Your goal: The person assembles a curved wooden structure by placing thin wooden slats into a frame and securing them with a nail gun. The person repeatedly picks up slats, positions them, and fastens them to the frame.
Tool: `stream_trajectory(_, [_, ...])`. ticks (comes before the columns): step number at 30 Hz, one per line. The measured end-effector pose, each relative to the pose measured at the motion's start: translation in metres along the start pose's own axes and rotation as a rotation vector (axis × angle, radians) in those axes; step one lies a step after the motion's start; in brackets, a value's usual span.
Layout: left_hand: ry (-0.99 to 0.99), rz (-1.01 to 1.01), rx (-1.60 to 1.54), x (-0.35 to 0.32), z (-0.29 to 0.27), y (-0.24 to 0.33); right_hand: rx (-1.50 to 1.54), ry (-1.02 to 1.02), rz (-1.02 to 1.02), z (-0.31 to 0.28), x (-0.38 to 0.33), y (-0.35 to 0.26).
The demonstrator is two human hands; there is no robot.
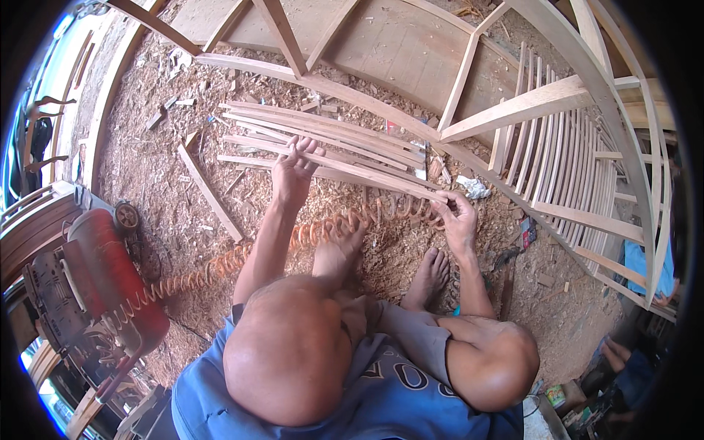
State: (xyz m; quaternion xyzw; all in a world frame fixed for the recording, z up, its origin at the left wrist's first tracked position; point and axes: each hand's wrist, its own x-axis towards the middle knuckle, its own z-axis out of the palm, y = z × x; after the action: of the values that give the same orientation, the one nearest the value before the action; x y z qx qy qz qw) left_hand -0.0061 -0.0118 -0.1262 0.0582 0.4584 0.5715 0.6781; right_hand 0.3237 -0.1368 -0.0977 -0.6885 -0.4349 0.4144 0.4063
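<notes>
My left hand (295, 172) and my right hand (458, 220) hold a long thin wooden slat (367, 174) between them, low over the ground. The left fingers pinch it toward its left part, while the right thumb and fingers close on its right end. Just beyond it, several similar pale slats (323, 121) lie side by side on the wood shavings. Another slat (242, 160) runs close below the held one and passes behind my left hand; whether that hand touches it is hard to tell.
An orange coiled hose (308, 233) stretches across the shavings from a red compressor tank (117, 279) at left. A large wooden frame with rows of slats (565, 147) curves along the right. A loose board (209, 192) and crumpled white paper (473, 188) lie nearby. Another person's leg (616, 354) shows at lower right.
</notes>
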Motion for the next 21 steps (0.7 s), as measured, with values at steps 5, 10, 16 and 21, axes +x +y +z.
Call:
stream_trajectory(5, [0.042,0.072,0.026,-0.002,-0.003,0.005,-0.150,0.040,-0.077,-0.009,0.001,0.000])
stream_trajectory(10, [0.069,0.124,-0.017,0.003,-0.011,0.016,-0.184,0.118,-0.138,-0.012,0.003,-0.007])
stream_trajectory(16, [0.019,0.206,0.018,-0.004,-0.009,0.013,-0.239,0.036,-0.095,-0.012,0.001,-0.024])
stream_trajectory(21, [-0.025,0.262,0.045,-0.010,-0.001,0.014,-0.424,-0.082,-0.070,-0.013,0.001,-0.027])
